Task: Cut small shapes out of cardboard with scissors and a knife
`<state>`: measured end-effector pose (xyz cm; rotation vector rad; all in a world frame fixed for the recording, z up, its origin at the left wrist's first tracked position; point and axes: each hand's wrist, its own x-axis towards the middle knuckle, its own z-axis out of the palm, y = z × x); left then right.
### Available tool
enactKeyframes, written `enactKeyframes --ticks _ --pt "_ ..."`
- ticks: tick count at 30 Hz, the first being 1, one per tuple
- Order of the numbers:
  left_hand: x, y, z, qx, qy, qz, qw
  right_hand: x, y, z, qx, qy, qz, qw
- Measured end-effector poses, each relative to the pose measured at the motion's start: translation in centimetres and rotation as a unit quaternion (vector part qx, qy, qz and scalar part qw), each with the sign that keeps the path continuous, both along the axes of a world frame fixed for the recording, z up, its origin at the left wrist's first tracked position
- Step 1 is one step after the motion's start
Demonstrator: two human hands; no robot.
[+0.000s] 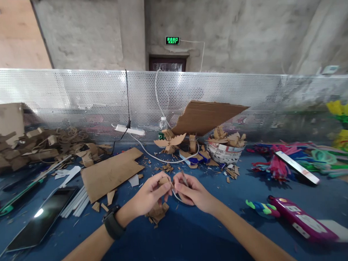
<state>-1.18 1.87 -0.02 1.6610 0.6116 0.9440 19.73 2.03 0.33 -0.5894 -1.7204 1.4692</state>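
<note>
Small cardboard piece (164, 180), looks half-worked, more shaping likely left
A stiff brown sheet (112, 173), notched, is laid at 10 o'clock; dead center, the piece is pinched in nearly closed fingers of the left hand (150, 194); a jagged-winged cardboard figure (171, 142), seemingly done, is stood at 12; fingers of the right hand (195, 190) are curled, but what's gripped can't be told; torn scraps (228, 139) are heaped in a papery bowl (224, 154) at 2.
</note>
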Motion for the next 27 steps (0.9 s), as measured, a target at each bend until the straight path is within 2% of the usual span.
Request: enactKeyframes --ticks 4,7,10,15,19,22,27 --pt "-0.3 0.3 0.4 -0.033 -0.053 0.02 0.998 0.4 0.4 0.3 0.014 -0.013 -0.069 0.997" --pt "-0.3 0.3 0.6 -0.029 -0.051 0.021 0.998 0.5 0.9 0.2 0.005 -0.038 -0.14 0.989" --pt "-0.2 0.2 0.5 -0.027 -0.035 0.022 0.999 0.6 1.1 -0.1 0.015 -0.07 -0.182 0.981" --pt "-0.1 0.2 0.6 -0.037 -0.04 0.026 0.998 0.7 0.6 -0.1 0.066 -0.113 -0.159 0.979" --pt "0.0 -0.1 1.0 -0.082 -0.034 0.028 0.996 0.6 0.0 -0.1 0.128 -0.148 -0.118 0.973" --pt "0.0 -0.2 0.8 -0.109 -0.042 0.008 0.993 0.7 0.0 -0.3 0.177 -0.208 -0.132 0.953" --pt "-0.2 0.0 0.0 -0.127 -0.058 -0.061 0.988 0.7 0.4 -0.6 0.255 -0.279 -0.173 0.909"
